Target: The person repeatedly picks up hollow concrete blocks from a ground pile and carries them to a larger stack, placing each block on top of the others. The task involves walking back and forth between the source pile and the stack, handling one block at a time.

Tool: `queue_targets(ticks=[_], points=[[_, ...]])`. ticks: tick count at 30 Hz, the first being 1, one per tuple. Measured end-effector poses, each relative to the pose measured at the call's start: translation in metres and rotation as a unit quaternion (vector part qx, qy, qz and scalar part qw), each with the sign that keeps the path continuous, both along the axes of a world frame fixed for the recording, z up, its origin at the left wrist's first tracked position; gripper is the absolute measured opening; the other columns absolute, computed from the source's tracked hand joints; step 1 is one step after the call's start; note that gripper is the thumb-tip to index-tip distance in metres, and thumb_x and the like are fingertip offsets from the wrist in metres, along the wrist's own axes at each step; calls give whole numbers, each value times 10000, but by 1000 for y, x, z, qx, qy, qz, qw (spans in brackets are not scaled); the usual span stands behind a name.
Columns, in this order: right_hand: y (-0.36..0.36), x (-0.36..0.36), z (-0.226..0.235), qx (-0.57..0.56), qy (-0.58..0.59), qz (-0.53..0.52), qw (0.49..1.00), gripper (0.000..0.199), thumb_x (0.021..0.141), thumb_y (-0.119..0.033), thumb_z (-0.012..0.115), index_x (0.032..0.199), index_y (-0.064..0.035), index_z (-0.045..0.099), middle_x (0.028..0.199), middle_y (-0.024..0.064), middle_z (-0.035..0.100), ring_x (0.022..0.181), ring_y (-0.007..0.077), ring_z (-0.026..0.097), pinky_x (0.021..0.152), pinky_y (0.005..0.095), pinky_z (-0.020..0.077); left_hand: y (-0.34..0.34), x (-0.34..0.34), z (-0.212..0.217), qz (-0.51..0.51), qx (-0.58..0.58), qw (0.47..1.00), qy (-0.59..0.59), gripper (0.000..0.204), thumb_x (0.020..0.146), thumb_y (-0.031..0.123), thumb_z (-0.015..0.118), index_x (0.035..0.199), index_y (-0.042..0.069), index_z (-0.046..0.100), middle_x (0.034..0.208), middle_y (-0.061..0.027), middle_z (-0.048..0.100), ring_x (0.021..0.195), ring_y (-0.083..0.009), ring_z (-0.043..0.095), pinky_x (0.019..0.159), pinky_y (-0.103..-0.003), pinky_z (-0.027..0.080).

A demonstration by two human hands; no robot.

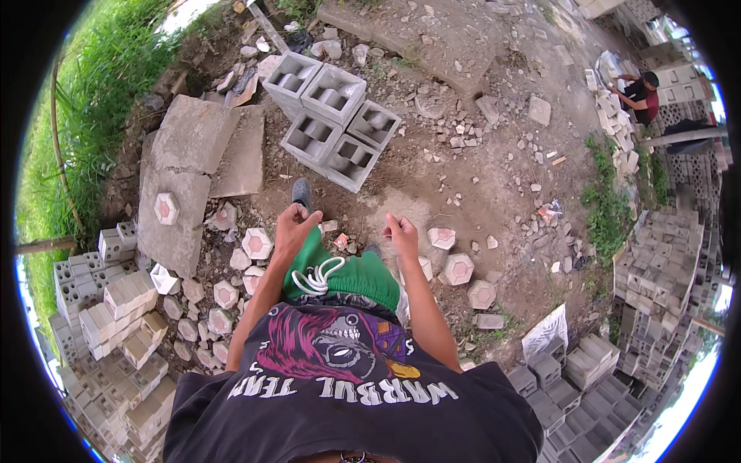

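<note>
Bare hands, two: one left hand (296, 229), one right hand (400, 233). Hollow grey blocks (330, 125) ahead, five visible; hexagonal pavers (458, 268) at right, four, one partly hidden; lone paver (166, 208) at left, one; green shorts (349, 272), one pair; dark T-shirt (347, 420), one; white sheet (546, 333), one; co-worker (647, 96), one. Stacked blocks (120, 326) along both sides, many, too crowded to count.

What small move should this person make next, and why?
Perhaps reach both hands forward to the grey hollow blocks. That seems sensible because the left hand and right hand appear empty, and the blocks sit just ahead, with one grey shoe already close to them.
</note>
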State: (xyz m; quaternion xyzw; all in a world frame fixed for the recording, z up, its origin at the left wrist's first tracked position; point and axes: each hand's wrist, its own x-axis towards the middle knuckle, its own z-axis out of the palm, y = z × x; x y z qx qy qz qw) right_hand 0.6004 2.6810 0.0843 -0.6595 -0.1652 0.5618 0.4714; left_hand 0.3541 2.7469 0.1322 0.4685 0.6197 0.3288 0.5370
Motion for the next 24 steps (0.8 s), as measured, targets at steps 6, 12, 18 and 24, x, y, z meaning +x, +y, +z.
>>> queue_targets(ticks=[6,12,18,24], points=[[71,-39,-23,-31,8,-139,990,246,871,-269,632,828,-43,545,704,21,587,623,83,564,563,226,465,119,-14,-11,-145,-3,989,-7,280,802,168,732,686,74,495,612,66,474,549,-15,386,475,-202,291],[181,-136,-50,-37,10,-149,988,186,867,-232,641,878,-64,563,743,7,602,670,92,586,594,246,484,254,-75,-50,-246,10,969,15,231,788,183,739,855,-22,654,755,-16,650,661,-48,560,595,-189,431],[228,-225,-48,-29,-73,-19,997,206,880,-236,622,897,-39,567,761,22,613,689,85,577,596,232,465,333,-142,-81,-256,-38,966,-30,260,831,208,691,913,-38,681,774,-36,664,663,-56,562,608,-199,441],[221,-251,-75,-116,-71,-26,990,270,888,-281,608,942,-18,579,795,31,629,703,91,584,599,245,470,362,-172,-139,-215,-106,969,-58,329,875,271,634,927,-52,667,827,-57,670,752,-102,598,709,-243,482]])
